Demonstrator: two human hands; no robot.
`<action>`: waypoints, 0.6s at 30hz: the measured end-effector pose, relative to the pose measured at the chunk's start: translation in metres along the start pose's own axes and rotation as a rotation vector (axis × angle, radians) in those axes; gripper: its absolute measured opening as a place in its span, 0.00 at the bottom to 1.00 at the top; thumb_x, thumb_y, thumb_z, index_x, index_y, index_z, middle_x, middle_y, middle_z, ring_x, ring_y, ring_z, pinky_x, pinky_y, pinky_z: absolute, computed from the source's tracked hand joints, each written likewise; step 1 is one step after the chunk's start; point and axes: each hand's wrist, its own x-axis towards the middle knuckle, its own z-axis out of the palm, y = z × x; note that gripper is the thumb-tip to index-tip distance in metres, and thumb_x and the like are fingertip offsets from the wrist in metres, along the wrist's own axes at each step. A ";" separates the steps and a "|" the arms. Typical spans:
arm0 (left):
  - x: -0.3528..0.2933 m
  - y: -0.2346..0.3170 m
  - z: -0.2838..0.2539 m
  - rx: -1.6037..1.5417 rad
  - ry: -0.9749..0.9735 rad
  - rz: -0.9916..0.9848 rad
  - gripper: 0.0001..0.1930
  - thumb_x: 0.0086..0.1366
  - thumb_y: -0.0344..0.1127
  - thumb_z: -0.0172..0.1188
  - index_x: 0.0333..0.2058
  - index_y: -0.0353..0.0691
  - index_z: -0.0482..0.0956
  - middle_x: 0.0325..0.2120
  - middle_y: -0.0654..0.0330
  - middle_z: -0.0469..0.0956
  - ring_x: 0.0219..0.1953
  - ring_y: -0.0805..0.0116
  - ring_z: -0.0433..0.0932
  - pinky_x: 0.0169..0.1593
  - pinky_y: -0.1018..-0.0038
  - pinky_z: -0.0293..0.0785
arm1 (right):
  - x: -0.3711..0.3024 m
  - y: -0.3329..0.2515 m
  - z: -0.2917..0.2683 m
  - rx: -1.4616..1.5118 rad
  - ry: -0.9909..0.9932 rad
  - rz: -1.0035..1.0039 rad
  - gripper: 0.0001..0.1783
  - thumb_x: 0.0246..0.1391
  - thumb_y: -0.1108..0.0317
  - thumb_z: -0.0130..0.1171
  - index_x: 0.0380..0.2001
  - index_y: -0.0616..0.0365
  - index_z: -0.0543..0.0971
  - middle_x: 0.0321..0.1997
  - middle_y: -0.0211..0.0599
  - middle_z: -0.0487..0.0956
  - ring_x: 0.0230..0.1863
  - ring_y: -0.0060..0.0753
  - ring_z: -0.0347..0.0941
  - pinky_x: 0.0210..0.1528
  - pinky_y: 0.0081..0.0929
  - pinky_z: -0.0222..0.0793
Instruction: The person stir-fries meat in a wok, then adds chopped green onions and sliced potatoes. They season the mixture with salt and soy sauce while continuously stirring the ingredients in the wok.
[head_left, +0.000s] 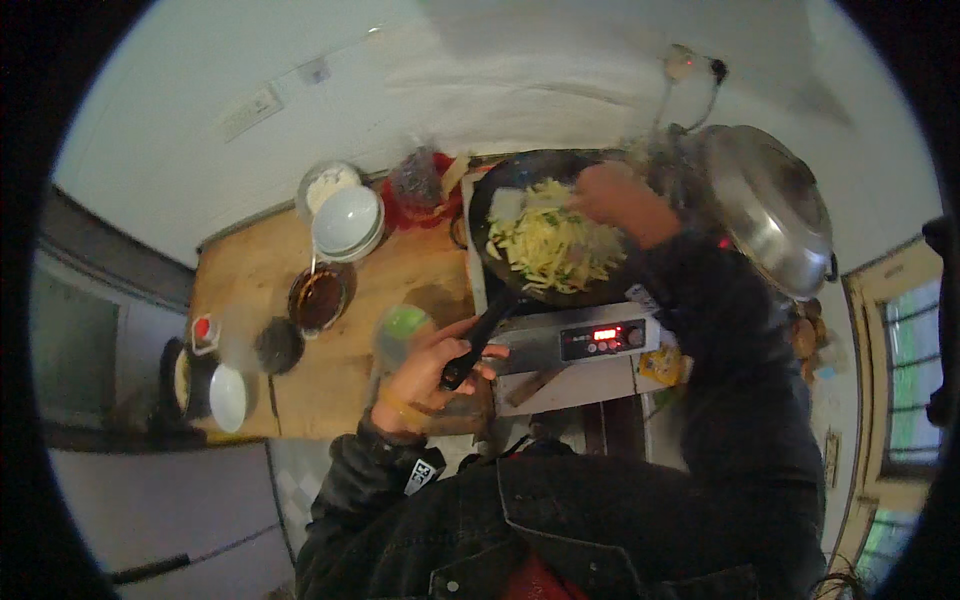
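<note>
A dark wok point(560, 293) on the cooker holds pale yellow shredded vegetables point(555, 245) with green bits among them. Around its black handle point(480, 345) the fingers of my left hand point(425, 375) are closed. Over the wok's far right side is my right hand point(630, 203), its fingers closed and blurred by motion. A pale flat spatula blade point(507, 204) lies at the left of the vegetables, in line with that hand. The shaft between blade and hand is hard to make out.
An induction cooker panel point(603, 340) glows red in front of the wok. A large metal lidded pot point(765, 210) stands to the right. On the wooden counter point(230, 275) are stacked white bowls point(348, 220), a bowl of dark sauce point(320, 298) and a red basket point(405, 215).
</note>
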 end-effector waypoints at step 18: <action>-0.022 -0.049 -0.057 -0.049 -0.191 -0.417 0.33 0.72 0.59 0.42 0.61 0.37 0.68 0.49 0.46 0.78 0.36 0.61 0.81 0.30 0.75 0.77 | -0.179 -0.106 0.065 0.024 0.479 0.340 0.08 0.49 0.61 0.63 0.28 0.52 0.83 0.24 0.39 0.80 0.30 0.44 0.80 0.30 0.41 0.74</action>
